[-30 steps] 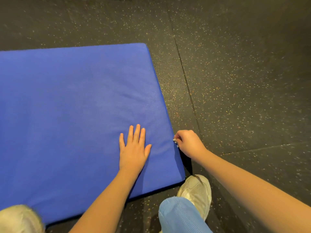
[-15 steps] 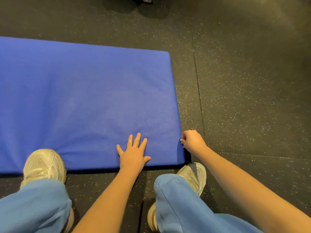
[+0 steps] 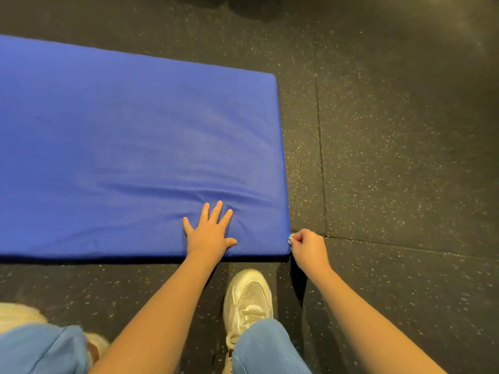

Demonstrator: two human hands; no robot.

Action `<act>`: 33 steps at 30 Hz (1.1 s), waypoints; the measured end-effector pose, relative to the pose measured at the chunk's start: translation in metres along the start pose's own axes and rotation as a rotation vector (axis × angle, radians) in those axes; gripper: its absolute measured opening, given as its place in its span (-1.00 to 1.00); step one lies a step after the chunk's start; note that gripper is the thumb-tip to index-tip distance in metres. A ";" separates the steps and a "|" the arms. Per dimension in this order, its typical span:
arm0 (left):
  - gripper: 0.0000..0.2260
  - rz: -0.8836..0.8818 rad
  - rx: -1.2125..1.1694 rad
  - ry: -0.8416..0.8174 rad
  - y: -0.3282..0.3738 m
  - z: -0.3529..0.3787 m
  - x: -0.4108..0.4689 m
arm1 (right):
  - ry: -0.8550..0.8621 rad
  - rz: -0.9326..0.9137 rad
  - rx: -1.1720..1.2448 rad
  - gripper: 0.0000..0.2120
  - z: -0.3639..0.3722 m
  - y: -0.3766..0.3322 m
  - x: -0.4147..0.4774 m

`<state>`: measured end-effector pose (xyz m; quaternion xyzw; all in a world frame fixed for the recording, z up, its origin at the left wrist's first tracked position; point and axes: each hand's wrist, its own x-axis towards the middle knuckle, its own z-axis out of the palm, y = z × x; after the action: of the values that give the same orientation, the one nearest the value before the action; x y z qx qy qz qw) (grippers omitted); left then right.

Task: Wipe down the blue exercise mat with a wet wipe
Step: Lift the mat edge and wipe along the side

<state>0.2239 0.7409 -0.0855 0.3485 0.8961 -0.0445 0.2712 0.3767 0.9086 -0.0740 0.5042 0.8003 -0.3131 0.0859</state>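
The mat lies on the floor. Your left hand rests flat on it, fingers spread, by its near edge. Your right hand pinches a wipe at its near right corner.

Single head-worn wide-angle view. Faces forward and steeply down, close above floor. Mat fills upper left; its near right corner sits just below-right of frame centre.
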 end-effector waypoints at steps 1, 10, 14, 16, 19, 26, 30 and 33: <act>-0.31 0.002 0.005 0.003 -0.001 0.000 0.000 | 0.018 0.019 0.027 -0.77 0.003 0.002 -0.004; -0.31 0.035 -0.023 0.010 -0.003 -0.003 -0.001 | 0.071 0.086 0.122 -0.84 0.012 0.002 -0.022; -0.36 0.074 -0.069 0.004 -0.007 -0.004 -0.005 | 0.080 0.112 0.136 -0.86 0.018 0.001 -0.032; -0.39 0.110 -0.101 0.006 -0.014 -0.006 -0.009 | 0.094 0.115 0.148 -0.86 0.021 0.000 -0.039; -0.44 0.170 -0.093 -0.001 -0.034 -0.007 -0.018 | 0.079 0.064 0.140 -0.82 0.034 -0.012 -0.051; -0.51 0.077 -0.088 -0.028 -0.088 -0.011 -0.055 | 0.163 0.038 0.169 -0.82 0.061 -0.054 -0.073; -0.53 -0.051 -0.159 -0.004 -0.126 -0.019 -0.078 | 0.098 -0.064 0.241 -0.78 0.068 -0.074 -0.082; -0.53 -0.112 -0.187 0.011 -0.150 -0.024 -0.097 | 0.027 -0.139 0.293 -0.80 0.078 -0.113 -0.083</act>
<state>0.1748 0.5761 -0.0316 0.2711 0.9159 0.0260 0.2949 0.3052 0.7666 -0.0512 0.4591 0.7800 -0.4248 -0.0213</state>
